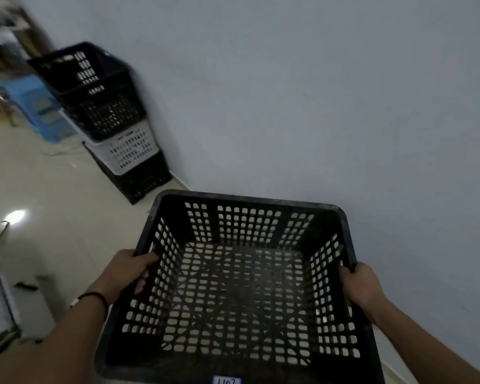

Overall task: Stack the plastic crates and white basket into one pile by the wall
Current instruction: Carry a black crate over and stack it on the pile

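Observation:
I hold an empty black perforated plastic crate (241,295) in front of me, above the floor and close to the wall. My left hand (128,273) grips its left rim, thumb over the edge. My right hand (363,286) grips the right rim. Farther off at the upper left a pile stands against the wall: a black crate on the floor (144,181), the white basket (130,151) nested in it, and black crates (94,87) nested on top.
The grey-white wall (316,92) fills the right and top. The glossy beige floor (53,189) stretches to the left. A blue box (36,106) sits beside the pile. White furniture (0,295) stands at the left edge, with blurred clutter at the top left.

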